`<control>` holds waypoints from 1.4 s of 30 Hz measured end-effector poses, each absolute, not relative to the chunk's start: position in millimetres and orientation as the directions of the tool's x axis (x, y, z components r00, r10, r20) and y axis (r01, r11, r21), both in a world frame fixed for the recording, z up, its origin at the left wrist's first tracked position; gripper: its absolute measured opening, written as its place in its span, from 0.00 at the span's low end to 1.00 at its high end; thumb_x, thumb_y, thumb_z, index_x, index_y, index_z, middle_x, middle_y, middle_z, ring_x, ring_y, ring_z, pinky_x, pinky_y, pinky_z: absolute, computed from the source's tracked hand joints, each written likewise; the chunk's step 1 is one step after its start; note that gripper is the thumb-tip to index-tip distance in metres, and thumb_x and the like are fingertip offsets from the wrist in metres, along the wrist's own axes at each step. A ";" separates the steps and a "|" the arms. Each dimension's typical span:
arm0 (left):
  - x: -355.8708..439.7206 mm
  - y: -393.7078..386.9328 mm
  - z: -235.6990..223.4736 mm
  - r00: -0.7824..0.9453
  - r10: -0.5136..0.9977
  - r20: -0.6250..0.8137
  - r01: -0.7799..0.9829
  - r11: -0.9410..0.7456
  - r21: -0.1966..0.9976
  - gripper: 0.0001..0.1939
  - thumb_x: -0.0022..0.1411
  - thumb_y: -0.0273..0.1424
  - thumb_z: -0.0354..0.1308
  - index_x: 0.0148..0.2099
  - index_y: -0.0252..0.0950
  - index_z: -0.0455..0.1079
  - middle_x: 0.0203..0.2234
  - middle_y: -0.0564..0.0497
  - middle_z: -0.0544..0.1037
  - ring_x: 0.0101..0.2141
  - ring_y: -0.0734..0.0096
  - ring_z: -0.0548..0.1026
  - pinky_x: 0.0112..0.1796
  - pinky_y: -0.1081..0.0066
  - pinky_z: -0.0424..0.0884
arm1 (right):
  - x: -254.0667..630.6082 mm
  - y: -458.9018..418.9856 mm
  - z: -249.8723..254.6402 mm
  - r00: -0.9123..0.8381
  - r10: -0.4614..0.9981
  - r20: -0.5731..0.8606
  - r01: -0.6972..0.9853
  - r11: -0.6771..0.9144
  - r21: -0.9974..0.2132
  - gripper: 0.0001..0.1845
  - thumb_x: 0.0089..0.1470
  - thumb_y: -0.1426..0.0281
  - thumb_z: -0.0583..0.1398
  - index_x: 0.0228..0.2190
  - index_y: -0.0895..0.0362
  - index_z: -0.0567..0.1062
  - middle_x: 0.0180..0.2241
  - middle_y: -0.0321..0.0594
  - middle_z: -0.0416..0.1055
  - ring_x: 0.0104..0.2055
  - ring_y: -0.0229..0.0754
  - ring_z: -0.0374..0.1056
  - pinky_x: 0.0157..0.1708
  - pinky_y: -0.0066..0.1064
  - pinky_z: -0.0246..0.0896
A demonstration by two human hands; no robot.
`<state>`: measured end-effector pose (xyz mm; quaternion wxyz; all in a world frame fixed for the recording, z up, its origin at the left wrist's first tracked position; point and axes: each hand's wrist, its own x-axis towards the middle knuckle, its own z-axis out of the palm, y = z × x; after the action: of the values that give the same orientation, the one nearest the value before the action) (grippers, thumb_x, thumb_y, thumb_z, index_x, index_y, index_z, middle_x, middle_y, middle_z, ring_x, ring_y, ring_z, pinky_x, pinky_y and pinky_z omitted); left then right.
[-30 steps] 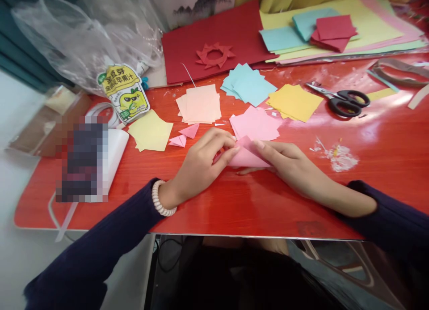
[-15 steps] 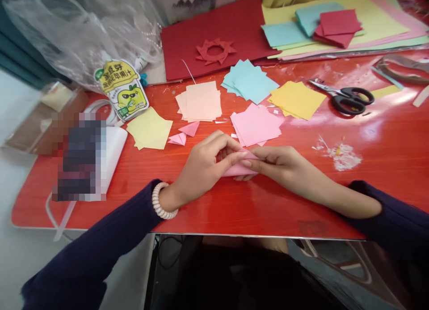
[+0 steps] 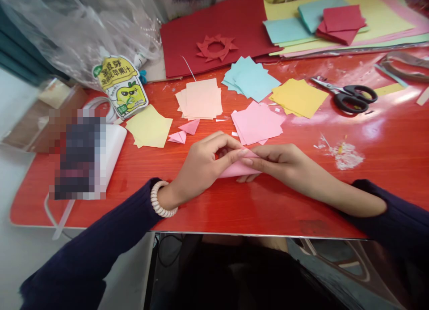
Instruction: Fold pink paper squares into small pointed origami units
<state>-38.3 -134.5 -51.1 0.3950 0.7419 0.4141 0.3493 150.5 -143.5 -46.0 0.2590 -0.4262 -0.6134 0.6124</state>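
Between my two hands a sheet of pink paper (image 3: pixel 236 169) is held above the front part of the table, partly folded over. My left hand (image 3: pixel 209 160) pinches its upper edge between thumb and fingers. From the other side, my right hand (image 3: pixel 279 161) grips the same edge, thumb on top; some fingertips show below the paper. The paper's far side is hidden behind the fingers. Just beyond lie a stack of pink squares (image 3: pixel 257 123) and two small folded pink pieces (image 3: pixel 189 127).
Peach (image 3: pixel 201 99), light blue (image 3: pixel 254 79), orange-yellow (image 3: pixel 301 97) and pale yellow (image 3: pixel 150 129) paper squares lie around. Black-handled scissors (image 3: pixel 351 99) rest at right near white scraps (image 3: pixel 346 154). A red folded ring (image 3: pixel 217 48) sits on red sheets at the back; a printed pouch (image 3: pixel 125 88) stands left.
Both hands keep their pinch on the pink paper, and slightly more of its lower flap shows. The whole view has shifted a little.
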 end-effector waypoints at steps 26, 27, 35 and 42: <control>-41.7 -132.9 -52.5 0.371 0.920 0.127 0.313 -0.252 0.916 0.07 0.60 0.35 0.59 0.35 0.37 0.72 0.30 0.54 0.77 0.31 0.77 0.72 0.32 0.76 0.67 | 154.2 -141.5 -47.7 -0.529 0.811 -0.248 0.145 -0.202 -0.969 0.08 0.55 0.65 0.61 0.32 0.55 0.79 0.28 0.35 0.79 0.31 0.37 0.76 0.34 0.26 0.71; -41.6 -132.8 -52.5 0.370 0.921 0.125 0.314 -0.250 0.916 0.07 0.60 0.35 0.59 0.35 0.37 0.72 0.30 0.54 0.77 0.31 0.77 0.72 0.32 0.76 0.67 | 154.2 -141.5 -47.7 -0.532 0.809 -0.249 0.147 -0.202 -0.968 0.08 0.55 0.65 0.61 0.32 0.56 0.79 0.29 0.36 0.79 0.31 0.37 0.76 0.34 0.26 0.71; -40.5 -132.7 -52.2 0.371 0.924 0.092 0.294 -0.211 0.932 0.09 0.60 0.36 0.59 0.34 0.35 0.72 0.29 0.54 0.76 0.31 0.79 0.71 0.32 0.78 0.67 | 154.8 -141.3 -46.2 -0.541 0.802 -0.255 0.182 -0.185 -0.966 0.10 0.56 0.64 0.60 0.33 0.57 0.78 0.30 0.36 0.79 0.32 0.36 0.76 0.34 0.24 0.70; -40.7 -134.0 -50.0 0.371 0.925 0.082 0.294 -0.200 0.934 0.09 0.60 0.36 0.59 0.35 0.34 0.72 0.30 0.54 0.76 0.32 0.79 0.71 0.34 0.79 0.66 | 155.3 -140.1 -45.8 -0.553 0.786 -0.276 0.215 -0.185 -0.959 0.09 0.57 0.64 0.59 0.33 0.56 0.77 0.31 0.35 0.79 0.33 0.36 0.76 0.35 0.23 0.71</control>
<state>-40.7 -134.0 -50.0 0.4538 0.6925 0.4402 0.3475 155.3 -140.1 -45.8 0.2208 -0.4178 -0.5989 0.6465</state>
